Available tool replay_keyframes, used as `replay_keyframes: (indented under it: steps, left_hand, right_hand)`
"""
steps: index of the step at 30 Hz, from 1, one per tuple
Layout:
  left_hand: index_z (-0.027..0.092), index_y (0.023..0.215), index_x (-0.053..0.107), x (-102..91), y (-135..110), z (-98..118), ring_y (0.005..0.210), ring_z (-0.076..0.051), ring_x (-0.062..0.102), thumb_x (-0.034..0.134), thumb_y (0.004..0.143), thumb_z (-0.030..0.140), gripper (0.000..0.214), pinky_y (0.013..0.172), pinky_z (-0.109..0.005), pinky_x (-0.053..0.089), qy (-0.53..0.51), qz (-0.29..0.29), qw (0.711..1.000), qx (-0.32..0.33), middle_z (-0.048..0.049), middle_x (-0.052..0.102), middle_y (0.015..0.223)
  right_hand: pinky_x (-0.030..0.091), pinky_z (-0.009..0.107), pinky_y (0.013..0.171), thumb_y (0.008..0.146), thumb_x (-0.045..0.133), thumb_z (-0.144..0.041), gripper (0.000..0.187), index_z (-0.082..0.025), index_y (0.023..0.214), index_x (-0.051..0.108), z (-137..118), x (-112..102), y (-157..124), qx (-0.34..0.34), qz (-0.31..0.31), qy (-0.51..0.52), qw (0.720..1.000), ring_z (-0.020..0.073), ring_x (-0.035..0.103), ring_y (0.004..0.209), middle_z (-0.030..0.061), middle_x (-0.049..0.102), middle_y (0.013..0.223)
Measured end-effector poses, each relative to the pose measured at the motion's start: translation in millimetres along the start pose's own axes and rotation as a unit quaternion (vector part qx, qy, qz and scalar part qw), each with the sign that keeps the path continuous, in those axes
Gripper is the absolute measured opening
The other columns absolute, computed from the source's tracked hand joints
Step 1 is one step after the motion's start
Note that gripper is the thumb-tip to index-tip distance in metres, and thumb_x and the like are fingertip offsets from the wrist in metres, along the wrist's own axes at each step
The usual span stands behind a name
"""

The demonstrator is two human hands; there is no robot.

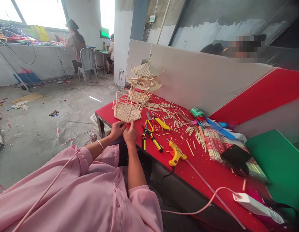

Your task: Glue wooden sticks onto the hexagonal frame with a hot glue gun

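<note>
My left hand and my right hand meet at the near edge of the red table. Both have their fingertips pinched together; whatever is between them is too small or hidden to make out. Just beyond them stands an open six-sided frame of wooden sticks, with a slatted floor and thin upright posts. Behind it rises a tiered stick pagoda with a pointed roof. To the right of my hands lie black-and-yellow cutters, scissors and a yellow-handled tool.
A yellow glue gun with a long glue stick lies near the table's front edge. Loose sticks, packed stick bundles, a dark phone-like object and a white power strip spread rightward. A grey partition bounds the back.
</note>
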State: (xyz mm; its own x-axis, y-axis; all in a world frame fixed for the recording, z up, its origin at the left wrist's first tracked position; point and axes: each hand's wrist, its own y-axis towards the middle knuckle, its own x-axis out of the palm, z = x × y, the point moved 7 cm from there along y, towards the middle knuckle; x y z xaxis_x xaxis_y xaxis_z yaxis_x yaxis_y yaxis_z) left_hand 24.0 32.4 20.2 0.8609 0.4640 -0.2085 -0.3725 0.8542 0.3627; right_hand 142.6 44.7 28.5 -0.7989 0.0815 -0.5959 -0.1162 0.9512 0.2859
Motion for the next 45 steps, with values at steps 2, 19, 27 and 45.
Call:
replay_keyframes:
  steps: [2,19,27,45]
  left_hand:
    - [0.014,0.076,0.070,0.4,0,1,0.064,-0.013,0.057,0.060,0.078,0.032,0.020,0.062,-0.023,0.044,0.003,0.001,1.000,0.001,-0.0011,0.069,0.070]
    - [0.016,0.074,0.073,-1.1,4,4,0.059,-0.013,0.055,0.058,0.076,0.027,0.019,0.057,-0.022,0.040,0.027,0.000,0.999,-0.016,-0.0003,0.067,0.064]
    - [0.016,0.073,0.072,-3.4,1,1,0.059,-0.013,0.056,0.059,0.076,0.027,0.017,0.058,-0.022,0.042,0.008,0.019,1.000,-0.020,-0.0004,0.068,0.064]
    - [0.020,0.080,0.074,-16.0,-18,34,0.069,-0.018,0.066,0.063,0.082,0.031,0.016,0.065,-0.028,0.051,0.002,0.021,0.999,0.029,-0.0058,0.075,0.081]
  right_hand:
    - [0.046,0.037,0.102,0.083,0.043,-0.009,0.063,-0.012,0.145,0.043,1,1,1,0.004,-0.012,-0.004,1.000,0.0252,0.059,0.125,0.0167,0.055,0.145]
    - [0.051,0.030,0.090,0.083,0.048,-0.011,0.068,-0.025,0.149,0.042,3,4,2,0.004,-0.061,-0.057,0.997,0.0218,0.068,0.109,0.0040,0.066,0.134]
    - [0.049,0.031,0.099,0.083,0.050,-0.011,0.071,-0.018,0.152,0.037,3,5,4,0.003,-0.052,-0.071,0.996,0.0227,0.061,0.124,0.0091,0.058,0.144]
    - [0.052,0.032,0.095,0.088,0.045,-0.021,0.043,-0.018,0.128,0.061,-4,-2,-12,0.027,-0.047,0.082,0.995,0.0200,0.068,0.109,0.0107,0.070,0.124]
